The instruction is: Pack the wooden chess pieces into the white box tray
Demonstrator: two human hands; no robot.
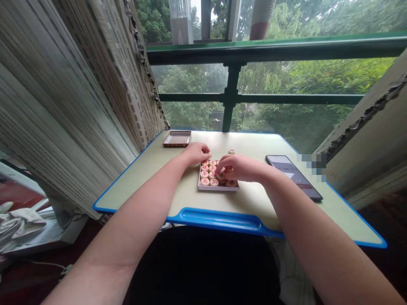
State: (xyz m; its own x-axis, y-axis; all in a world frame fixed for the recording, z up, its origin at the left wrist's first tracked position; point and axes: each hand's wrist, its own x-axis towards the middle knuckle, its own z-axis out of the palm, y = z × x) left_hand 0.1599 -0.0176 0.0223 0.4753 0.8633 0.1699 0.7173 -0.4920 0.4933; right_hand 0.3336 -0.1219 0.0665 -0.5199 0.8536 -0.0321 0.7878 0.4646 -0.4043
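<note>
Round wooden Chinese chess pieces [213, 169] with red characters lie in rows in a shallow open box [218, 189] at the middle of the table. My left hand [195, 153] is at the box's far left corner, its fingers curled round a chess piece [207, 152] that shows only in part. Over the right half of the box is my right hand [237, 167], thumb and fingers closed on a chess piece [221, 176] inside it. That hand hides some of the pieces beneath. One loose chess piece [232, 151] rests on the table beyond the box.
A shallow box lid [177, 139] sits at the table's far left. A phone showing a timer [294, 178] lies on the right. The small table [143, 186] has a blue edge and a blue front groove [219, 217]. Curtains hang on both sides, with a green window railing behind.
</note>
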